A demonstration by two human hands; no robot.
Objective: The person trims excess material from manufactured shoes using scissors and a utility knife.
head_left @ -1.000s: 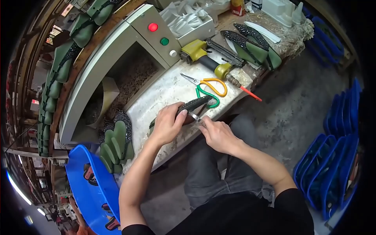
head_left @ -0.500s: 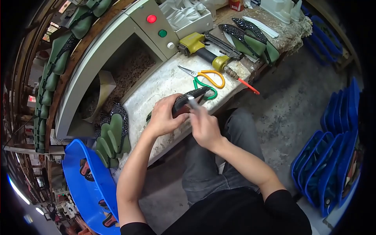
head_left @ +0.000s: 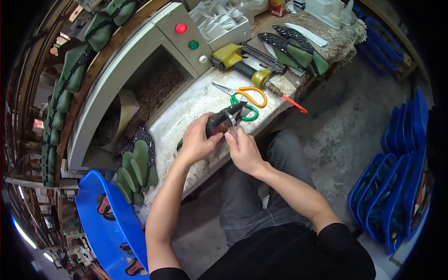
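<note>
My left hand (head_left: 198, 139) is wrapped round a dark, glittery shoe (head_left: 217, 123) over the front of the workbench, its pointed end aimed away to the right. My right hand (head_left: 244, 152) is closed on a small hand tool with a shiny metal end (head_left: 231, 119), which lies against the shoe's near side. Fingers cover most of that tool, so I cannot tell its kind. Just beyond the shoe's tip lie scissors (head_left: 248, 99) with one orange and one green handle loop. Behind them rests a yellow and black air stapler (head_left: 242, 65) with a red hose.
Green shoe lasts (head_left: 140, 161) with black glittery material stand left on the bench; more glittery shoes (head_left: 294, 49) lie at the back right. A grey machine (head_left: 154, 39) with coloured buttons borders the bench. A blue bin (head_left: 100, 224) stands lower left, blue racks (head_left: 387, 196) at right.
My right hand, blurred before, now shows clearly with the metal tool end lower against the shoe. My left hand keeps its grip. The whole view has shifted slightly.
</note>
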